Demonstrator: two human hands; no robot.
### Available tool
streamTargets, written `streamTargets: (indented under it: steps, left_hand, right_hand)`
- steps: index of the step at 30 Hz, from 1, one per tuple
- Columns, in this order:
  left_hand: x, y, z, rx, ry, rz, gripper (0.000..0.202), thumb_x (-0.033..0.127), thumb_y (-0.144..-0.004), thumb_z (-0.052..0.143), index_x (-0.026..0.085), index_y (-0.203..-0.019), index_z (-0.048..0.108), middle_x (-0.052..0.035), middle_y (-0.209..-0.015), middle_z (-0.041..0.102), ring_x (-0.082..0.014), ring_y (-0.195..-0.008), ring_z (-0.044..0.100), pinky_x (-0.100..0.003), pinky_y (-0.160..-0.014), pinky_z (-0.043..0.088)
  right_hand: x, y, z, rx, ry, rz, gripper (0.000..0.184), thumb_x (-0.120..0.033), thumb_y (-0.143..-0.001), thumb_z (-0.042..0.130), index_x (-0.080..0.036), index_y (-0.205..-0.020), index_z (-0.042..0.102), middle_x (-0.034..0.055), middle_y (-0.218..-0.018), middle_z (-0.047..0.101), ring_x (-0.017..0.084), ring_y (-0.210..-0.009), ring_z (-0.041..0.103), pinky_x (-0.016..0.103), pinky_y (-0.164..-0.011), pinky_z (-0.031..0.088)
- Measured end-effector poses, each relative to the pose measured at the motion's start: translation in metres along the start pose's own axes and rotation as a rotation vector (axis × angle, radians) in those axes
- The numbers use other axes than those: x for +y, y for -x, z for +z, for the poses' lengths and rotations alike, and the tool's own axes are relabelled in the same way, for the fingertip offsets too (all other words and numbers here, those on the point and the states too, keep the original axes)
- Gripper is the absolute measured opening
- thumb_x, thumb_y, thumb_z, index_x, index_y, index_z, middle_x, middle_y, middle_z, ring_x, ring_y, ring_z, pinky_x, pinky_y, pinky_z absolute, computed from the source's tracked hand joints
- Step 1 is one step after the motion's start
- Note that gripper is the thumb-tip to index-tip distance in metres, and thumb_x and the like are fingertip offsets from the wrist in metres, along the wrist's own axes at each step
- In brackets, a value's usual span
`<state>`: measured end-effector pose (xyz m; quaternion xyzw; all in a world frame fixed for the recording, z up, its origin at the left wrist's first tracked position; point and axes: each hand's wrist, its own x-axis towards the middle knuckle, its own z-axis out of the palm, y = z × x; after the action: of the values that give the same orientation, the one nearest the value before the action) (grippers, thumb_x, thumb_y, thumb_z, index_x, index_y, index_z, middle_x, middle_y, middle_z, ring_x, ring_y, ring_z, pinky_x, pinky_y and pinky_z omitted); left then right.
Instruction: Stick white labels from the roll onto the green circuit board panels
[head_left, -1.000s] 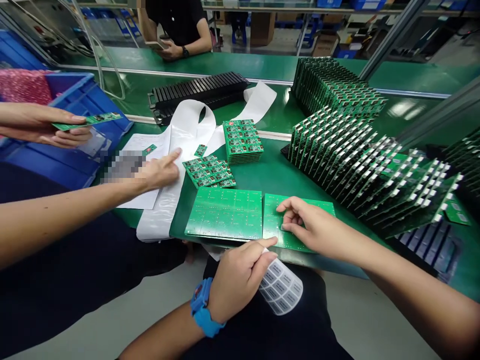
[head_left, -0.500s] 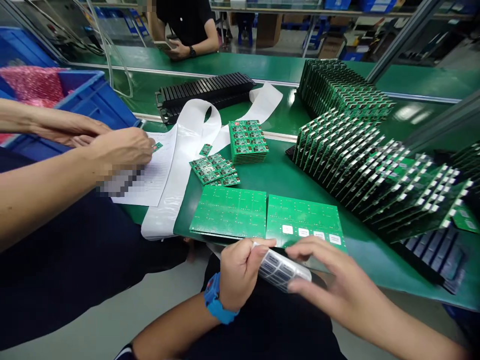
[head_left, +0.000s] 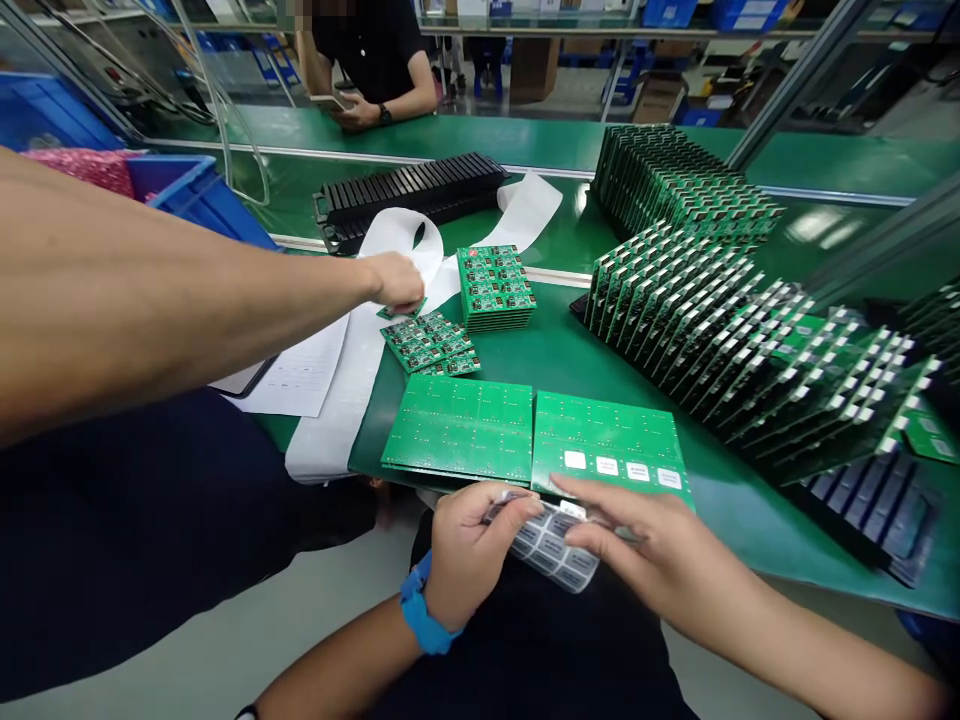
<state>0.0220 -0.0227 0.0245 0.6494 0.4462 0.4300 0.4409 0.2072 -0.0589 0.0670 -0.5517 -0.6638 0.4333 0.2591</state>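
Note:
My left hand [head_left: 476,545] is closed around a curled sheet of silvery labels [head_left: 553,550], its thumb pressed on top. A small white label [head_left: 572,510] stands up from the sheet's upper edge. At that label's right end, my right hand [head_left: 637,530] has its thumb and fingertips drawn together; the fingers partly hide the grip. Just beyond my hands lies a green circuit board panel [head_left: 607,425] with several white labels along its near edge. Left of it sits another green panel [head_left: 465,425] without labels, on top of at least one more.
A co-worker's arm [head_left: 225,300] reaches in from the left over paper [head_left: 307,365] to small boards [head_left: 427,340]. Behind them stands a board stack [head_left: 496,285]. Racked boards [head_left: 735,340] fill the right, a black rack [head_left: 412,190] the back. Another person [head_left: 367,60] sits opposite.
My right hand has closed in from an open pose, and a white label now stands off the sheet. The co-worker's arm has stretched right to the small boards.

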Motion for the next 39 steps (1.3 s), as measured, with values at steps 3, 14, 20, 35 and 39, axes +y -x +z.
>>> streamTargets:
  steps: [3,14,20,35,39]
  left_hand:
    - [-0.001,0.0,-0.002,-0.016,-0.004,0.003,0.009,0.015,-0.078,0.063,0.019,-0.076,0.071,0.0032,-0.07,0.071,-0.0087,-0.061,0.064,-0.013,-0.058,0.049]
    - [-0.001,0.003,-0.006,0.036,-0.102,-0.044,0.01,0.017,-0.08,0.061,0.02,-0.082,0.071,0.0017,-0.076,0.072,-0.0109,-0.067,0.066,-0.016,-0.064,0.052]
    - [-0.003,0.006,-0.007,-0.23,-0.063,0.155,0.012,0.015,-0.08,0.063,0.018,-0.089,0.07,-0.002,-0.098,0.071,-0.0137,-0.09,0.067,-0.02,-0.084,0.051]
    - [-0.008,0.002,-0.005,-0.254,-0.121,0.16,0.011,0.017,-0.083,0.06,0.02,-0.09,0.068,-0.0025,-0.103,0.07,-0.0151,-0.095,0.066,-0.025,-0.086,0.052]
    - [-0.007,0.003,-0.006,-0.259,-0.11,0.153,0.011,0.017,-0.082,0.061,0.02,-0.089,0.068,-0.0016,-0.104,0.07,-0.0137,-0.095,0.065,-0.022,-0.087,0.05]
  right_hand:
    - [0.001,-0.001,-0.004,0.033,0.003,-0.009,0.04,-0.029,-0.085,0.061,-0.027,-0.122,0.048,0.0002,-0.091,0.062,0.017,-0.081,0.057,0.03,-0.073,0.044]
    - [-0.003,-0.031,-0.024,0.166,-0.008,0.016,0.014,-0.028,-0.084,0.06,-0.022,-0.073,0.066,0.0001,-0.076,0.062,0.016,-0.072,0.058,0.028,-0.066,0.043]
    - [0.01,-0.058,-0.019,0.092,0.167,0.075,0.019,-0.028,-0.084,0.058,-0.021,-0.067,0.064,-0.0011,-0.072,0.063,0.017,-0.073,0.057,0.03,-0.068,0.041]
    - [0.006,-0.048,-0.009,0.199,0.876,-0.176,0.015,-0.031,-0.086,0.054,-0.019,-0.093,0.061,0.0064,-0.079,0.055,0.026,-0.078,0.049,0.04,-0.07,0.033]
    - [0.006,-0.052,-0.028,0.217,0.528,-0.107,0.014,-0.028,-0.087,0.051,-0.018,-0.097,0.054,0.0037,-0.079,0.056,0.02,-0.074,0.053,0.034,-0.067,0.04]
